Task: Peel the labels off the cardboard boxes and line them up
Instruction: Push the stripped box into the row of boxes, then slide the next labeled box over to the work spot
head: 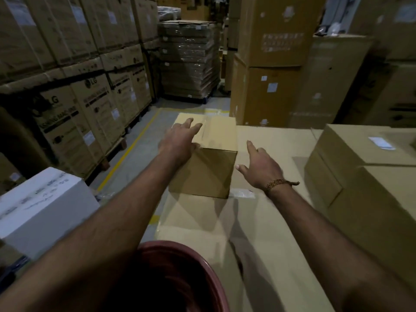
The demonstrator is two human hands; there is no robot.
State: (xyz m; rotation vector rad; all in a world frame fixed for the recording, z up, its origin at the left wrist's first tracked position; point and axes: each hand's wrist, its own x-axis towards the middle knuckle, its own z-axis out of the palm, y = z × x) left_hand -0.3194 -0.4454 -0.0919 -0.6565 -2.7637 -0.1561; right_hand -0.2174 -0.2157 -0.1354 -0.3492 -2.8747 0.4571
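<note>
Two hands are working: left hand (180, 140) resting flat on box (209, 154), fingers wide; right hand (258, 167), at 3 o'clock, spreading wide, holding nothing — box risking sliding off.

Head camera looks forward and down, close over both outstretched forearms.

Browns, one white, one dark red

A plain tan cardboard box (209, 152) with a clear tape strip; left of it a white carton (42, 206) with dark scribbled lettering, right of it a tan box bearing a white label (381, 143); nearest, a dark-red round plastic tub (180, 278).
</note>
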